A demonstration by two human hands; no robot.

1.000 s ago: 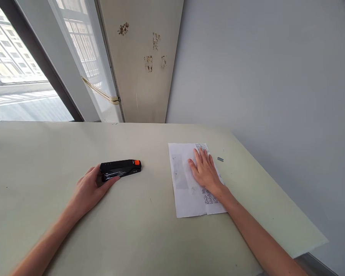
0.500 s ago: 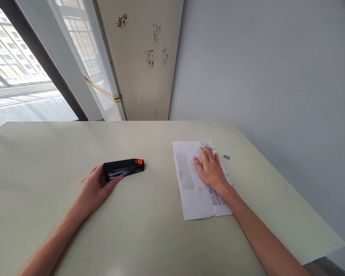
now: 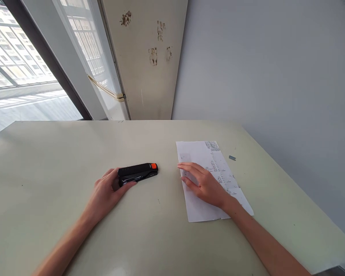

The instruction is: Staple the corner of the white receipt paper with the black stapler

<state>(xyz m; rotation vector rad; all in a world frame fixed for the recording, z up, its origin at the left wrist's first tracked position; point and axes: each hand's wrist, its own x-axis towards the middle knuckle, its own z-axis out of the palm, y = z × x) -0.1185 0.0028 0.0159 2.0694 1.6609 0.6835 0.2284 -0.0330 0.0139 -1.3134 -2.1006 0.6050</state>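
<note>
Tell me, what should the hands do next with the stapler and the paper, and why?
Probably the left hand should slide the stapler over to the papers. It grips the stapler's back end, but the stapler lies on the table apart from the sheets, while the right hand rests flat on their left side.
</note>
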